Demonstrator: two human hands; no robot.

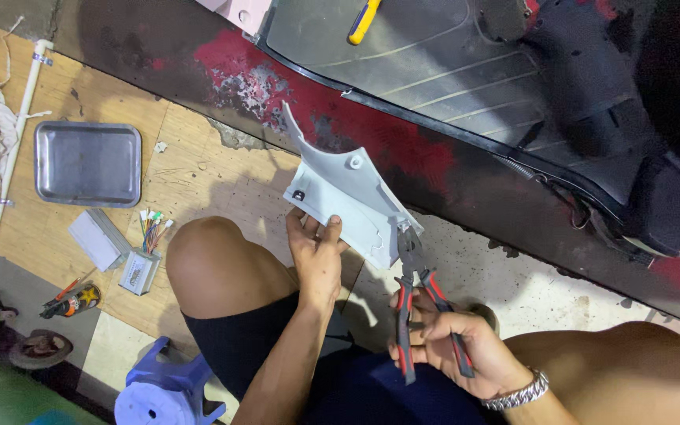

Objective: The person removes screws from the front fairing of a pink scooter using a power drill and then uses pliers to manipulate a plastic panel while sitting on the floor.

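— Above his knees, the left hand (316,256) pinches the grey plastic panel (348,201) by its lower edge, fingers closed on it.

— And the right hand (454,342) wraps the red-handled pliers (419,299), nose biting the panel's corner. Twist too hard and I reckon that thin plastic cracks, or the nose slips off.

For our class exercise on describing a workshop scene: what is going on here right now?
A seated person holds a grey plastic panel by its lower edge in the left hand. The right hand grips red-and-black pliers, whose tip meets the panel's lower right corner. On the wooden floor to the left lie a metal tray, a small box with coloured wires and a blue plastic stool. A dark ribbed mat with a yellow-handled tool lies ahead.
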